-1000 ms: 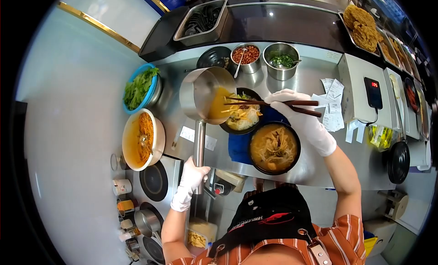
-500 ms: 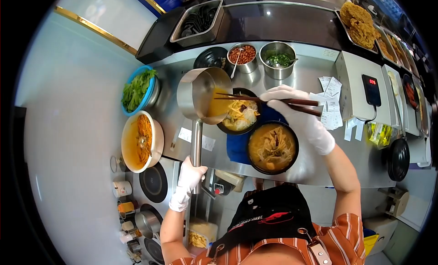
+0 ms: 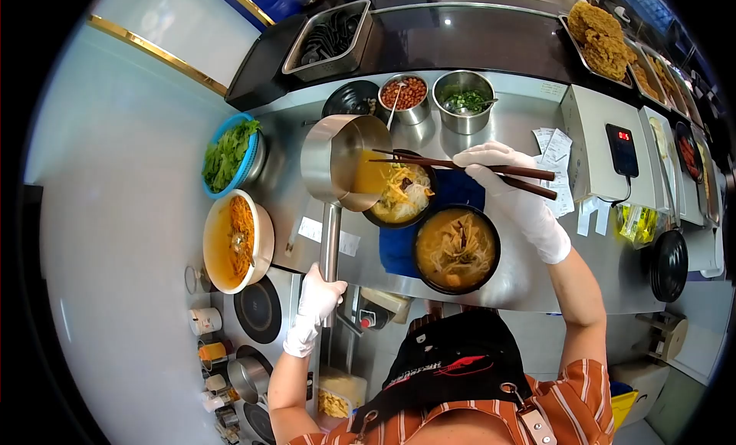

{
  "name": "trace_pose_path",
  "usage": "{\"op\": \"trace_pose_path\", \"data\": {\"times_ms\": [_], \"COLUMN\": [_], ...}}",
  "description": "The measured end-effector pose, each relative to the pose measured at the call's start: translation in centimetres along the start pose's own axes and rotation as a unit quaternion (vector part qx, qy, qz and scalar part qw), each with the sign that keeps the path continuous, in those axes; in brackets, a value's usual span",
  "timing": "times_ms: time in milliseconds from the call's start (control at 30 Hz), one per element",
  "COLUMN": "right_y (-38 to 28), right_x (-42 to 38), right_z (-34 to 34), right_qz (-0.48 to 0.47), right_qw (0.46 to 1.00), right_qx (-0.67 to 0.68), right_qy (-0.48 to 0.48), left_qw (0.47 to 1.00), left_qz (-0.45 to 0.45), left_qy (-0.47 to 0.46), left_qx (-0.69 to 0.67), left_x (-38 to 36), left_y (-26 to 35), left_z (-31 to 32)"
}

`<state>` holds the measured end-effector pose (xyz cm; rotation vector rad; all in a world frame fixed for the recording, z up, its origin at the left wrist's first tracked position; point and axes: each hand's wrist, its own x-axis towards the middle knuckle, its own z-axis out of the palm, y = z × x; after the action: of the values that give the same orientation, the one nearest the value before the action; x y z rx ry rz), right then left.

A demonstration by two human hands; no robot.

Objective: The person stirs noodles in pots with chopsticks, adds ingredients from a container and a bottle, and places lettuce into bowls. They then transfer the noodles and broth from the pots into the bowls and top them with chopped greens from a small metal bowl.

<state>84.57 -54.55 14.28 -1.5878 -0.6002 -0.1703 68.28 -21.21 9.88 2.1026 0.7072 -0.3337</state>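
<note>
My gloved left hand is closed round the long handle of a steel saucepan. The pan is tilted, and yellow broth in it lies toward its right rim, over the edge of a black bowl of noodles with yellow shreds on top. In my gloved right hand is a pair of dark chopsticks, their tips reaching left to the pan's mouth above that bowl. Nearer to me stands a second black bowl of noodle soup. A blue cloth lies under the bowls.
Behind are a pot of peanuts and a pot of chopped greens. To the left stand a blue basket of lettuce and a white tub of orange shreds. Receipts and stacked black bowls are on the right.
My right hand and the chopsticks have moved slightly right and down. The saucepan has shifted a little right, still tilted over the rear bowl.
</note>
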Motion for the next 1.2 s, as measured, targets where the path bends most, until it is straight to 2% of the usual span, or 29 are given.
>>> {"op": "trace_pose_path", "data": {"times_ms": [100, 167, 233, 367, 433, 567, 700, 767, 900, 1000, 1100, 1133, 1200], "right_y": [-0.6, -0.1, 0.4, 2.2, 1.5, 0.3, -0.4, -0.4, 1.8, 2.4, -0.5, -1.0, -1.3], "right_x": [-1.4, -2.8, -4.0, -6.4, -7.3, -7.5, -6.7, -5.6, -4.1, -4.3, -5.4, -5.7, -6.6], "right_z": [-1.4, -2.4, -2.1, -1.3, -1.8, -2.5, -2.5, -1.2, 2.5, 2.7, 0.4, -0.6, -2.1], "right_qz": [0.023, -0.013, 0.051, 0.052, 0.102, 0.089, 0.066, 0.002, -0.008, -0.035, 0.0, 0.003, 0.027], "right_qw": [0.999, 0.997, 0.997, 0.996, 0.994, 0.996, 0.995, 0.998, 0.997, 0.998, 1.0, 0.999, 0.999], "right_qx": [-0.004, -0.057, -0.006, 0.028, -0.003, 0.009, 0.024, 0.016, 0.079, 0.048, 0.009, -0.04, -0.024], "right_qy": [0.038, 0.043, 0.054, 0.061, 0.033, 0.031, 0.07, 0.053, -0.005, -0.026, -0.025, -0.024, 0.004], "left_qw": [1.0, 1.0, 1.0, 1.0, 1.0, 1.0, 0.999, 1.0, 1.0, 1.0, 1.0, 0.999, 0.999], "left_qz": [0.001, 0.006, 0.0, 0.0, 0.001, -0.005, -0.014, -0.014, -0.002, 0.009, -0.004, 0.0, 0.004], "left_qy": [0.01, 0.018, 0.014, 0.009, 0.009, 0.023, 0.029, 0.02, 0.013, 0.007, 0.019, 0.03, 0.04], "left_qx": [0.0, 0.002, -0.003, -0.001, -0.004, -0.013, -0.009, -0.001, 0.001, 0.0, 0.004, 0.014, 0.023], "left_x": [-0.1, -0.4, -0.8, -0.7, -0.8, -0.9, -1.3, -1.4, -1.4, -1.2, -1.4, -1.4, -0.9], "left_y": [-0.3, -0.1, 0.2, 0.0, 0.2, 0.0, 0.7, 0.7, 0.7, 0.4, 0.4, 0.2, -1.1], "left_z": [0.0, -0.1, -0.2, -0.5, -0.5, -0.5, -0.5, -0.5, -0.4, -0.5, -0.3, -0.3, -0.2]}}
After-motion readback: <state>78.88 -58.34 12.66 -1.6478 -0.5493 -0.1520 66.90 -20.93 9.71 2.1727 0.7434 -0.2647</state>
